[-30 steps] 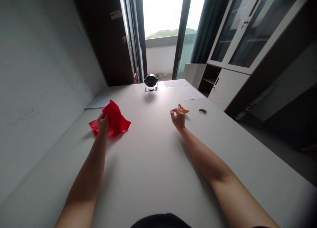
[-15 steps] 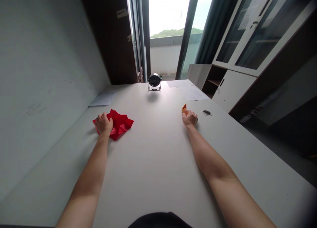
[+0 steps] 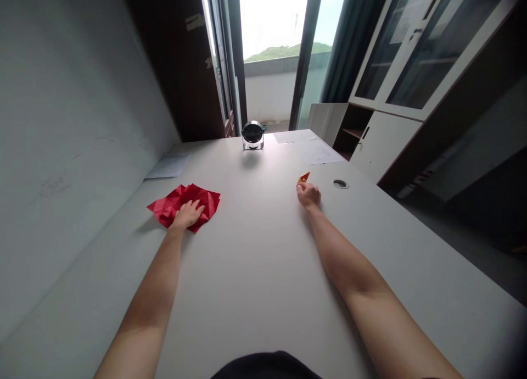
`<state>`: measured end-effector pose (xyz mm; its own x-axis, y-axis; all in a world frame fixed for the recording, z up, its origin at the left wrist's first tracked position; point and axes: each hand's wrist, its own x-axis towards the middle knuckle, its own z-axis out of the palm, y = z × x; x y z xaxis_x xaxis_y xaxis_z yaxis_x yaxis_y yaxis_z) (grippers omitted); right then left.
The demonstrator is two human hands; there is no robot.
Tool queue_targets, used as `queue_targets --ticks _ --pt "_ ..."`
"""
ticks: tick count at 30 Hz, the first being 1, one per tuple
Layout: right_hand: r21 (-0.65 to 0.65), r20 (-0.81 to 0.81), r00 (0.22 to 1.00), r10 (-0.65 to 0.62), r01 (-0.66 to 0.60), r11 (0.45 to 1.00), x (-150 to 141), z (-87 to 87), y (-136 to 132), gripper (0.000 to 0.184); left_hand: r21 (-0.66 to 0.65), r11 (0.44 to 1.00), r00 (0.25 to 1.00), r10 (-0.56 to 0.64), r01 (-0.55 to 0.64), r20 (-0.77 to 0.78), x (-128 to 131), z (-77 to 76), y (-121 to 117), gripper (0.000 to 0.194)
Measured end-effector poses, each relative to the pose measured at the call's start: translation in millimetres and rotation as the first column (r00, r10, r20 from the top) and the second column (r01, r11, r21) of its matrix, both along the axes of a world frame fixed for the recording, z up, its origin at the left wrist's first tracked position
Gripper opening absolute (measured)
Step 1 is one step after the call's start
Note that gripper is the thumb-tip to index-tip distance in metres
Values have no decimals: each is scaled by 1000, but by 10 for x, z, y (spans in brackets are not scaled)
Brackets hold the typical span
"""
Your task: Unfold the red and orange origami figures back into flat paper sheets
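Observation:
A creased sheet of red paper (image 3: 164, 204) lies spread on the left part of the white table, its edges lifted in folds. My left hand (image 3: 189, 213) rests on its near middle with the fingers stretched out over the paper. On the right, my right hand (image 3: 308, 195) is closed on a small orange folded paper (image 3: 303, 177). One pointed end sticks out beyond the fingers; the rest is hidden by the hand.
A round dark-faced object (image 3: 252, 133) on a metal stand is at the table's far edge. Paper sheets lie at the far left (image 3: 168, 166) and far right (image 3: 323, 152). A cable hole (image 3: 340, 184) sits right of my right hand. Walls and a cabinet (image 3: 382, 143) flank the table.
My left hand has moved right across the red paper and its fingers have straightened; the paper has spread wider to the left. The orange folded paper has tilted to the right in my right hand.

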<state>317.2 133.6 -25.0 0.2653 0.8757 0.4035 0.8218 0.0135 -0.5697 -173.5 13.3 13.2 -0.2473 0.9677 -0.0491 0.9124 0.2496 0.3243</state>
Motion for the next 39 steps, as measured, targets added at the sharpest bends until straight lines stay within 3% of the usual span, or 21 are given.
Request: queue_targets --ticks 4,8,14,20,24,27,29,32,34,36,39 --pt "55 -2 994 105 -105 993 -122 35 -62 29 89 989 987 107 -118 121 -45 -45 -26 64" --pt "117 17 960 281 -281 953 -337 60 -187 25 148 965 973 203 -218 109 -97 -60 -37 63" --pt "143 81 828 554 -560 816 -668 131 -441 37 102 993 998 58 -56 -10 -5 -10 -19 62" --pt "72 186 748 637 -657 750 -783 195 -566 30 48 999 999 -19 17 37 187 -143 -54 68" --pt "95 198 758 622 -646 757 -782 182 -558 21 9 1000 999 -22 23 -38 226 -238 -70 73" --pt "93 209 761 613 -640 763 -774 174 -554 18 30 1000 997 -5 7 -73 278 -223 -78 73" --pt "85 223 758 613 -642 762 -772 176 -558 16 121 993 996 25 -15 -84 355 -155 -91 70" --pt "56 254 729 635 -667 743 -785 180 -570 18 348 937 996 -2 33 -89 563 -4 -128 56" --pt "33 277 693 666 -700 714 -809 179 -582 20 462 870 985 -148 170 -83 763 78 -165 45" --pt "25 300 662 687 -725 688 -850 178 -601 20 513 803 947 -312 304 -74 986 117 -206 37" --pt "29 329 620 712 -760 649 -942 190 -657 16 519 748 892 -448 413 -63 1277 101 -273 30"
